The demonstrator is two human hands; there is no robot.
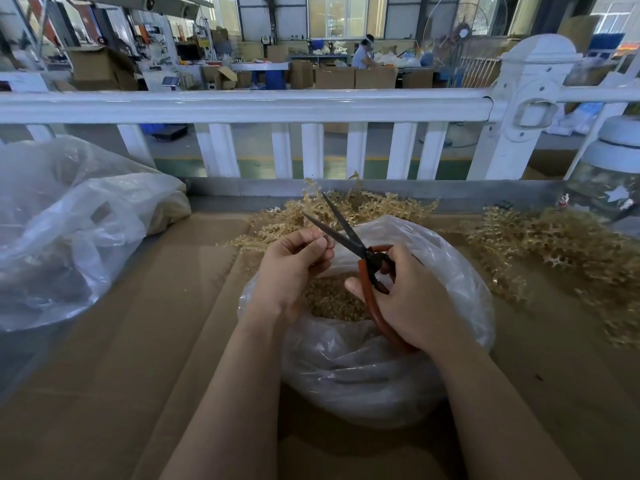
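my right hand is clamped round the orange handles of the scissors, with the blades parted and pointing up and away from me. my left hand sits just beside the lower blade, thumb pressed on curled fingertips. if a scrap is pinched there, it is too small for me to see.

both hands hang over the open plastic bag, which has gold cuttings lying in it. uncut gold sprigs lie just beyond the blade tips, and more are off to the right of my right hand.

i judge the sprigs to be feather-light, springy and thin, likely to snag on each other and snap at the small branches. i'd pinch one by its main stem near the base, not by the tips. the scissors are stiff and sharp, so i'd keep my left fingertips clear of the gap.
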